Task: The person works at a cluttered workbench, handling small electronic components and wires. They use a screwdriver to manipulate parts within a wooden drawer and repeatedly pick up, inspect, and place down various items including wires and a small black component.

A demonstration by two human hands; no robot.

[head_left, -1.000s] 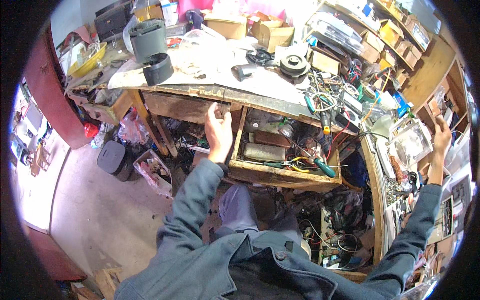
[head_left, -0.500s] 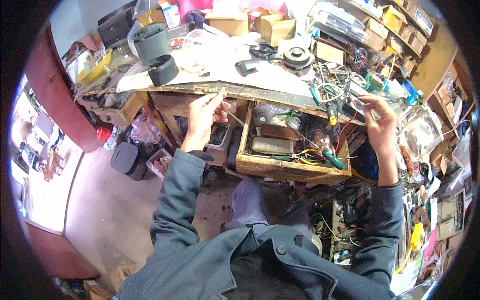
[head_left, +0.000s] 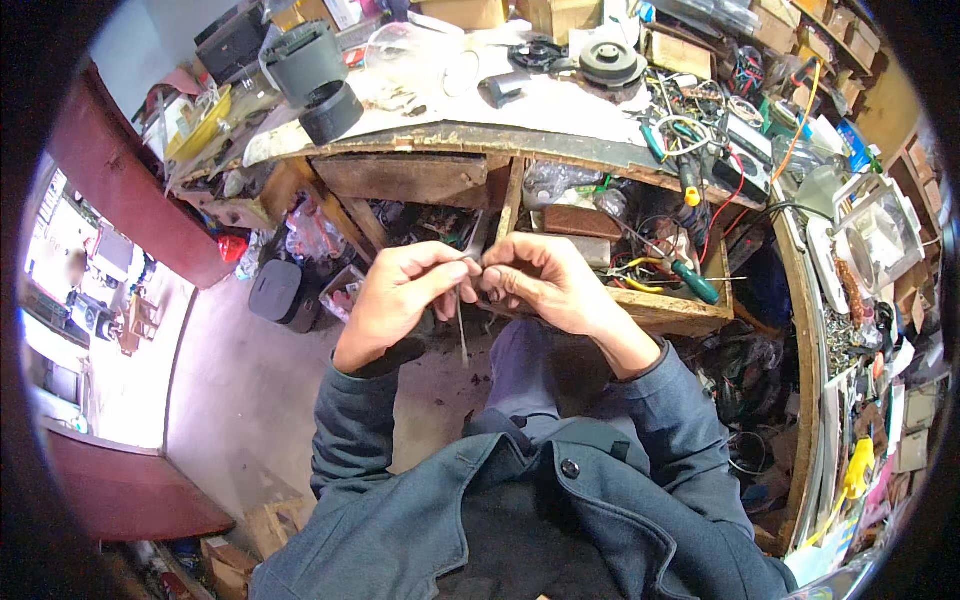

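My left hand (head_left: 400, 295) and my right hand (head_left: 545, 285) meet in front of the bench, fingertips almost touching. My left fingers are pinched on a thin pale strand (head_left: 462, 335) that hangs below them, its lower end slightly thicker. Whether it is wire or cord is hard to see. The right thumb and fingers are pressed together right beside it; what lies between them is hidden. Behind my right hand an open wooden drawer (head_left: 670, 315) holds a green-handled screwdriver (head_left: 694, 282), yellow-handled pliers (head_left: 640, 275) and a brown block (head_left: 580, 222).
The workbench (head_left: 420, 137) carries a dark grey container (head_left: 303, 62), a black ring-shaped part (head_left: 331, 110), a round metal part (head_left: 611, 64) and tangled cables (head_left: 690, 130). A dark bin (head_left: 283, 294) stands on the floor at left. Crowded shelves and a wooden-edged side bench (head_left: 808, 400) line the right.
My right hand has come in from the far right to meet the left. My left hand has lowered toward me, the strand now hanging down. The view has shifted slightly.
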